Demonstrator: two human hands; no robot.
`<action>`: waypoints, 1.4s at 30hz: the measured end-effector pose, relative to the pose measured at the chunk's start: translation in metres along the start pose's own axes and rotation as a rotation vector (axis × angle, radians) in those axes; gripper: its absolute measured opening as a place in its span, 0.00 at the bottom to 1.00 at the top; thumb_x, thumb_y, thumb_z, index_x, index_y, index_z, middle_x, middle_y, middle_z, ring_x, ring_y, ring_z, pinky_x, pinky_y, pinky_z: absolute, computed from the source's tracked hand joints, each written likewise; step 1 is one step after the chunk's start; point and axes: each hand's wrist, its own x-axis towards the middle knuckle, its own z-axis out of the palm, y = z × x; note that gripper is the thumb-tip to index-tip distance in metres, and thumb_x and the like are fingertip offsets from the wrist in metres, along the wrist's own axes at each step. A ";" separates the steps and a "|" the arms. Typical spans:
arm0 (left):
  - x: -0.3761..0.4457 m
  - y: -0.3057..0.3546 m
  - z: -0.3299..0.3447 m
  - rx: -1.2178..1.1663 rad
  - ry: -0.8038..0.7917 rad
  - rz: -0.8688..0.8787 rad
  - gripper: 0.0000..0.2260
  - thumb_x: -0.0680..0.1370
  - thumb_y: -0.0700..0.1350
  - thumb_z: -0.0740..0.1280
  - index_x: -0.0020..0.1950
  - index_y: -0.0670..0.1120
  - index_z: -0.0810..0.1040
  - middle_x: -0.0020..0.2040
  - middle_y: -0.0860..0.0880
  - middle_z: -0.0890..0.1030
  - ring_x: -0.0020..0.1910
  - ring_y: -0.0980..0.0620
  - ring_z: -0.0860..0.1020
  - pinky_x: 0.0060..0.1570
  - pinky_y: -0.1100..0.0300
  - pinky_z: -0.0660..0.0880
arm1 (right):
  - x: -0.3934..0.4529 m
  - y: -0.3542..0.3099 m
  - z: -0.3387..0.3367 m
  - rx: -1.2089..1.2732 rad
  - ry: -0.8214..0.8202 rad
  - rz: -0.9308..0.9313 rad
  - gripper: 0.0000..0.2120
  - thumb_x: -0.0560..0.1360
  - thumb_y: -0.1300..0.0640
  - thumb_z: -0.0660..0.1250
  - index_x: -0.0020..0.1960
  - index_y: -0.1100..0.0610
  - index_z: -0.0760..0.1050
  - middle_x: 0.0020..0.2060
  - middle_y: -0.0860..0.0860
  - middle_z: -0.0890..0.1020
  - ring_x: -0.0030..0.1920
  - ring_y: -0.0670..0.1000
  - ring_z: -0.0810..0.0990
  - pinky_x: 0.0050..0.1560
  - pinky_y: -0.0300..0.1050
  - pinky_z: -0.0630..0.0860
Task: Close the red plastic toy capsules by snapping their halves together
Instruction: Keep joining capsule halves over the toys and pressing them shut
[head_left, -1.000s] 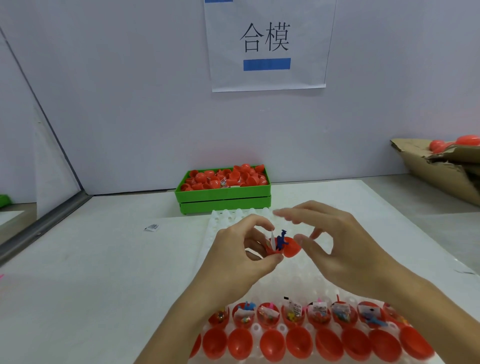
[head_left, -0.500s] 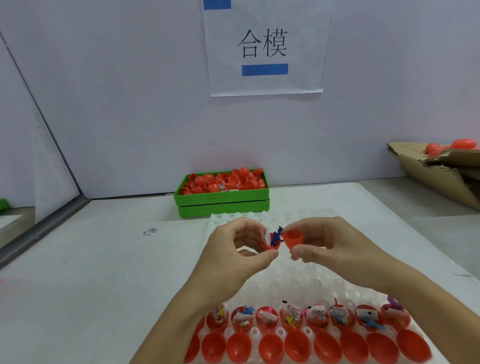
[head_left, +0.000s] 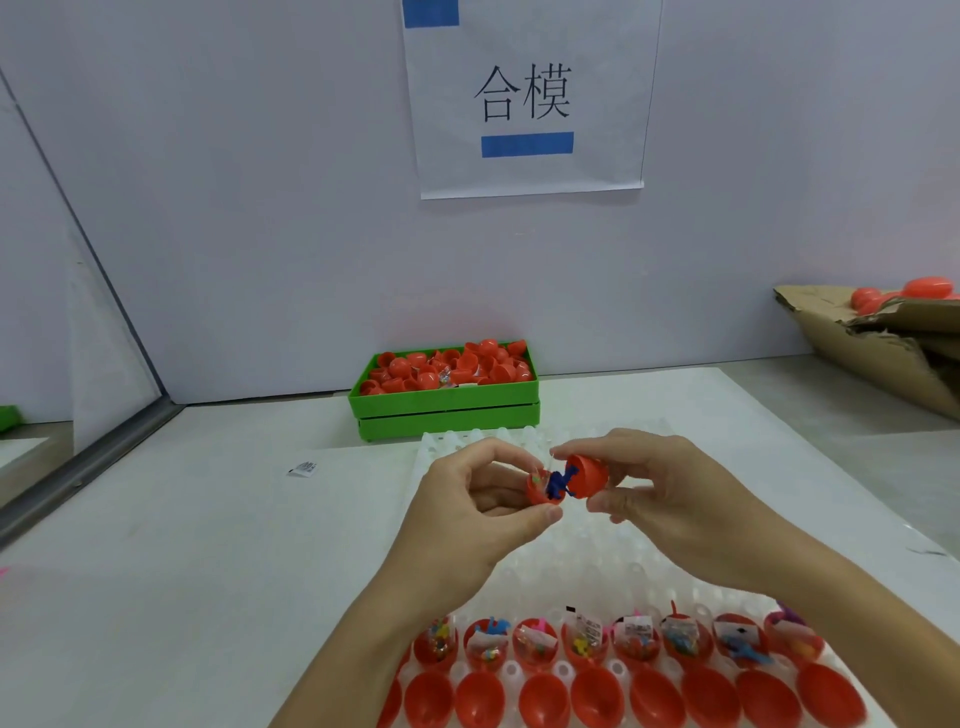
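Pinching the filled red plastic capsule half (head_left: 538, 488) in the left hand (head_left: 470, 519) and the empty red plastic cap half (head_left: 589, 475) in the right hand (head_left: 675, 512) above the white tray (head_left: 597, 561), the person next must tuck in the blue toy (head_left: 561, 480) and press both rims together.

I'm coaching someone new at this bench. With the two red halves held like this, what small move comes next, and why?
Probably tuck the blue toy into the filled half in the left hand, then press the right hand's empty half over it. The rims face each other, not yet joined, and the toy sticks out between them.
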 end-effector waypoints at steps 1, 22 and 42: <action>0.000 -0.001 0.000 0.002 0.005 0.003 0.12 0.70 0.37 0.77 0.49 0.48 0.81 0.40 0.55 0.85 0.41 0.56 0.84 0.42 0.69 0.78 | 0.000 0.000 0.001 -0.082 0.007 -0.026 0.25 0.76 0.65 0.70 0.56 0.34 0.75 0.43 0.38 0.79 0.48 0.41 0.77 0.48 0.34 0.76; 0.001 -0.006 0.013 -0.112 0.096 0.001 0.02 0.77 0.39 0.71 0.47 0.46 0.82 0.41 0.48 0.85 0.37 0.48 0.85 0.39 0.61 0.81 | -0.001 0.004 0.013 -0.160 0.051 -0.148 0.19 0.76 0.63 0.70 0.64 0.48 0.79 0.42 0.38 0.77 0.48 0.41 0.77 0.44 0.29 0.72; -0.004 0.000 0.019 0.025 0.165 0.149 0.10 0.73 0.40 0.75 0.48 0.53 0.79 0.43 0.56 0.83 0.46 0.55 0.82 0.41 0.67 0.79 | 0.000 0.002 0.009 -0.169 0.119 -0.171 0.21 0.74 0.65 0.72 0.63 0.49 0.79 0.42 0.40 0.78 0.47 0.42 0.76 0.42 0.29 0.73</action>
